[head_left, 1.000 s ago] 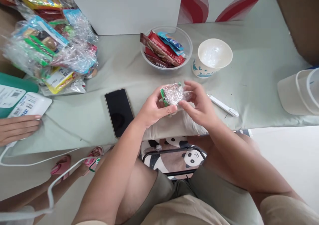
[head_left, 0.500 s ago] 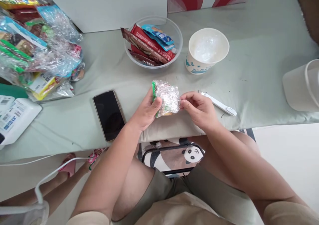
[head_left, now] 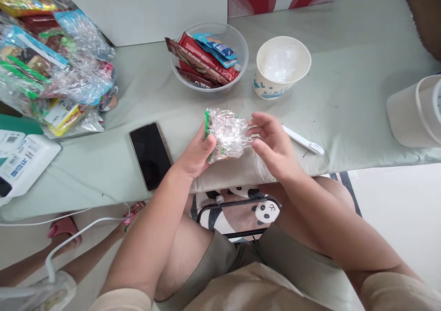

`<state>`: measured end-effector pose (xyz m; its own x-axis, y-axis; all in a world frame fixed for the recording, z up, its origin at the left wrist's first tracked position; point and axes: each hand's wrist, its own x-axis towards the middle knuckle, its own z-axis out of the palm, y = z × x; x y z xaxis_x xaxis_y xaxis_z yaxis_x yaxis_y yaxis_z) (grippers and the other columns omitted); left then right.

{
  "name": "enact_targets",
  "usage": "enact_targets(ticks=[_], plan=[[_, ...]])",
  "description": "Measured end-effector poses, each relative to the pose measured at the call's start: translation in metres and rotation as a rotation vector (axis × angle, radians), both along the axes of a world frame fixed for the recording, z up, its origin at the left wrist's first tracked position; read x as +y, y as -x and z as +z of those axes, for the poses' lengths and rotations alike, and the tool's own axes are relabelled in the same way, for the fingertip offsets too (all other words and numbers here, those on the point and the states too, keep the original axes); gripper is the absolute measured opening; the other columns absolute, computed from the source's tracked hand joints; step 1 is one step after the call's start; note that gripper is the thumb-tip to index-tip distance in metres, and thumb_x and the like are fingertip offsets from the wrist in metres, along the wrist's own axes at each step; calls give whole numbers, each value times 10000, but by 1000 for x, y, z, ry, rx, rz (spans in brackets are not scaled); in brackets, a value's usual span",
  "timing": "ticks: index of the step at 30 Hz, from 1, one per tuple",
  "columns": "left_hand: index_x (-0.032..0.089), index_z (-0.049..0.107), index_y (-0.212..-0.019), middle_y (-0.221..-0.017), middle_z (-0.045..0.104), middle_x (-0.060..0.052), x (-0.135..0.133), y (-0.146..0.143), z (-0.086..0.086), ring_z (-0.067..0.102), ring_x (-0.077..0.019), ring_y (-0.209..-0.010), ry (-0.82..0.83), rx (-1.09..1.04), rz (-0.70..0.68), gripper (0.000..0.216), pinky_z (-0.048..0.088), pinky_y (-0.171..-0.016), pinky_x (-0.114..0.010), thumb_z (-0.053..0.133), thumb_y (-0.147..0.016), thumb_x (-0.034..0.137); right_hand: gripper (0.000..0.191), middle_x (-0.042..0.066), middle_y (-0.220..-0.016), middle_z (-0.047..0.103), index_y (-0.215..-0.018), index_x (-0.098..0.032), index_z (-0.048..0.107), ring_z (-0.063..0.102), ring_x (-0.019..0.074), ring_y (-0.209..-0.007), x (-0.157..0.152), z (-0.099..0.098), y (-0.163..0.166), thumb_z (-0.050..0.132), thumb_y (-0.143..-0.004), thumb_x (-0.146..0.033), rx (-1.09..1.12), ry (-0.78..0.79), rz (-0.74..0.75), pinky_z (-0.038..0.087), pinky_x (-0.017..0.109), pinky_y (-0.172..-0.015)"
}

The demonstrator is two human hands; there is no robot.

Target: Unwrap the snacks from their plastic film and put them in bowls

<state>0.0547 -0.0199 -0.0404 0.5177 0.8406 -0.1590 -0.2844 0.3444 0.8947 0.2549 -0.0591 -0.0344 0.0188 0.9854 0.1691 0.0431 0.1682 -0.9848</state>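
Note:
My left hand (head_left: 197, 154) grips a small square packet wrapped in shiny clear film (head_left: 228, 132), with a green strip along its left edge. The thumb lies over the front of the film; the other fingers are behind it. Just right of the packet is my right hand (head_left: 272, 144), its fingers spread and thumb apart. A loose edge of film reaches toward those fingertips; whether they touch it I cannot tell. What lies under the film is mostly hidden by glare. Beyond my right hand a white slim tool, perhaps a cutter (head_left: 305, 140), rests on the cloth.
A clear bowl (head_left: 243, 65) of red, brown and blue snack packs stands behind the packet, beside a paper cup (head_left: 270, 89) with clear plastic inside. A phone (head_left: 150, 155) lies left. Bagged snacks (head_left: 58, 67) fill the far left; a white container (head_left: 406, 113) stands right.
My right hand's fingers have opened out from a pinch at the packet's right edge. The film at that edge now sticks out further. The view has shifted slightly.

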Motion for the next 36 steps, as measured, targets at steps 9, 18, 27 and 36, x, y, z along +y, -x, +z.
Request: enact_targets(ticks=[9,18,27,36], plan=[[315,533,-1501,-1443,650,-149,3,0,1,610,-414,-1353,-32,29,-21,922,565,-1034,-529,724,-758,826,202,25,-883,691,-900,-211,659,631,138,-822,0,2,3,660,-977,-399,-124,-42,7,511,318,-779],[279,570,-1457,-1359,706,-127,1,-7,0,653,-406,-1309,115,18,-70,841,575,-1021,-521,650,-828,830,457,-34,-730,561,-890,-228,581,523,99,-639,5,0,6,759,-869,-649,320,194,68,477,249,-615],[258,623,-1348,-1342,712,-126,-3,-4,-9,667,-372,-1287,173,-19,49,762,608,-956,-459,665,-830,814,482,21,-936,658,-992,-254,503,618,159,-858,6,0,-5,712,-889,-676,254,268,261,548,336,-828],[294,593,-1335,-1331,710,-88,-1,-12,3,657,-359,-1305,109,37,8,679,601,-985,-478,724,-842,743,356,-5,-861,578,-1017,-214,560,539,120,-755,11,2,-8,739,-898,-498,121,211,208,483,271,-698]])
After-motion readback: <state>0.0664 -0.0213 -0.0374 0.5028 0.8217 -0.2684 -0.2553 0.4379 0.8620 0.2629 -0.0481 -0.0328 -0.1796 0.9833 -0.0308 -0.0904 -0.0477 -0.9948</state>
